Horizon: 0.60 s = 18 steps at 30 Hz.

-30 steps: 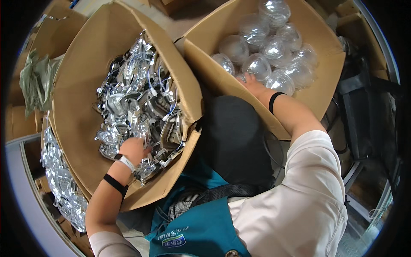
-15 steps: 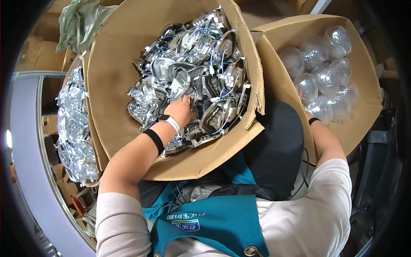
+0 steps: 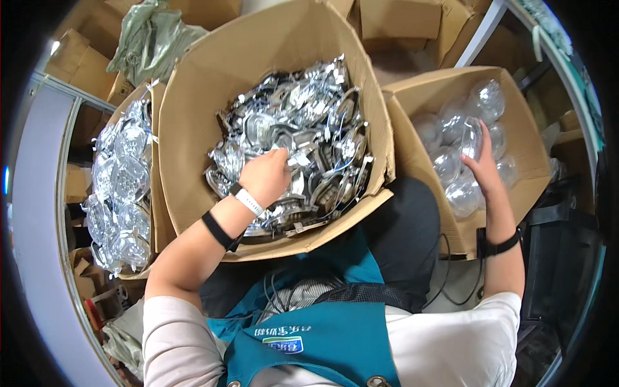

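Left hand (image 3: 265, 177): down inside the large cardboard box (image 3: 193, 116), fingers curled into the heap of shiny metal parts (image 3: 296, 142); whether one piece is actually pinched cannot be told, the fingertips are buried
Left wrist: white band and black band, forearm entering from 7 o'clock
Right hand (image 3: 482, 169): inside the smaller cardboard box (image 3: 412, 97) at 3 o'clock, fingers closed on a clear plastic shell (image 3: 471, 137) held on edge, upright
Clear plastic domes (image 3: 461, 193): loose pile filling the smaller box, all around and under the right hand; the held shell stands above them toward 12 o'clock of the palm
Metal parts: silvery, tangled with thin wires, filling the large box from centre toward 1 o'clock; heap touches the near wall of the box
Box relation: the two boxes stand side by side, walls touching near 2 o'clock
Tray of packed silver pieces (image 3: 122, 187): at 9 o'clock, just beside the large box's outer wall, pieces stacked in clear wrapping
Green plastic bag (image 3: 151, 39): crumpled, at 11 o'clock, behind the large box
Teal apron (image 3: 322, 335): at 6 o'clock, on the person's chest
Right wrist: black watch band (image 3: 500, 246)
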Motion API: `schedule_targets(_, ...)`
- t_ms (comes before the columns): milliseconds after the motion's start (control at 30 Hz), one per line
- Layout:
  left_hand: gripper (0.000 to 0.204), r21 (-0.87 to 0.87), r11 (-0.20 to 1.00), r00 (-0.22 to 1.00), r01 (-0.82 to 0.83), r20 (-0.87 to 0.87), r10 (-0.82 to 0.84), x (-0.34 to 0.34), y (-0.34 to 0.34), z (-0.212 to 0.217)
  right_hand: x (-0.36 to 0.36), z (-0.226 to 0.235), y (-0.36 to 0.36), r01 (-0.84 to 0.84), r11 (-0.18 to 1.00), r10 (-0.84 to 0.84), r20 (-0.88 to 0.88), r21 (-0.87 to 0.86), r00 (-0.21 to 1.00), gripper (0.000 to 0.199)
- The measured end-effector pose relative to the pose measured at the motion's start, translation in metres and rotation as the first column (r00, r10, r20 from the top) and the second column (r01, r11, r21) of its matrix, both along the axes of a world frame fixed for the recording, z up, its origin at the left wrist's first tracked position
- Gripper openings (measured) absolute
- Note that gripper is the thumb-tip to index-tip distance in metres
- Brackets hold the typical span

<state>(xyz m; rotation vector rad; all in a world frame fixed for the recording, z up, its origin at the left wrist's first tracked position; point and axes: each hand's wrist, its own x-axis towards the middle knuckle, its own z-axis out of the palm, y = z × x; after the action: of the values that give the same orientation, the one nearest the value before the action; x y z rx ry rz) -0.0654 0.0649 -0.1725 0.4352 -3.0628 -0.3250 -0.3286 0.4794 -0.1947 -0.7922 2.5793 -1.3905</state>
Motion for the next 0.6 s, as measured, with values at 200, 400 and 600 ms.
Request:
schedule_targets(200,0.015,0.269,0.928,0.880,0.256,-0.463,-0.109,0.038,0.007,0.151,0.101,0.102,-0.032,-0.061,0.762,0.297,0.264,-0.645,0.918,0.117)
schedule_targets(400,0.031,0.802,0.453,0.701,0.390,-0.577,0.419,0.140,0.062,0.190,0.176,0.150,-0.126,-0.070,0.395,0.847,0.333,-0.916,0.414,0.112)
schedule_targets(600,0.036,0.878,0.366,0.513,0.309,-0.478,0.714,0.180,0.076,0.166,0.275,0.135,-0.237,0.011,0.223,0.955,0.217,-0.975,-0.201,0.093)
